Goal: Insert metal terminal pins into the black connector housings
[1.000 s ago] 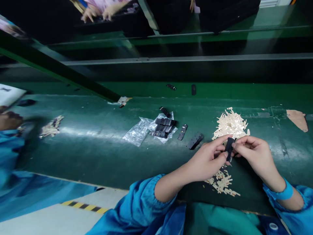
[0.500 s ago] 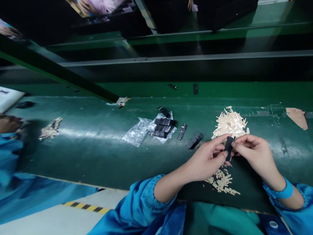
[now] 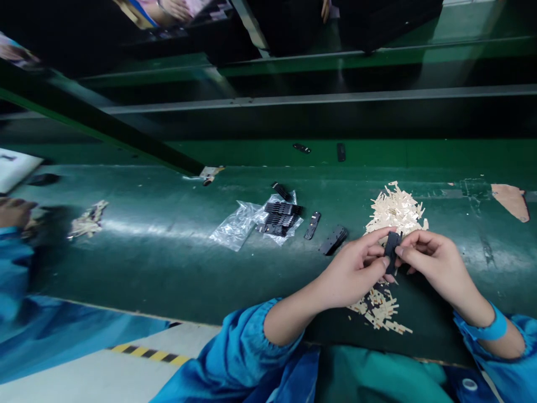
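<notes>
My left hand (image 3: 356, 270) is closed around a small, oblong black plastic part (image 3: 391, 252), held tilted up between thumb and fingers. The fingers of my right hand (image 3: 436, 266) are pinched together against the part's right edge; whether a smaller piece sits between them is hidden. Just beyond my hands lies a heap of small cream strips (image 3: 394, 210). Closer to me, partly under my left hand, is a smaller scatter of similar strips (image 3: 380, 310). A stack of black parts (image 3: 334, 240) rests left of my left hand, beside a single black part (image 3: 312, 225).
Several black parts (image 3: 282, 215) lie on a clear plastic bag (image 3: 239, 226). Two black pieces sit on the green strip (image 3: 251, 154) behind the bench. At far left, a co-worker's hand (image 3: 14, 212) is near another strip pile (image 3: 89, 219). A slanted green beam (image 3: 104, 120) crosses upper left.
The two black pieces on the green strip have shifted slightly right. My hands have risen a little with the black part. The co-worker's hand at left has moved slightly.
</notes>
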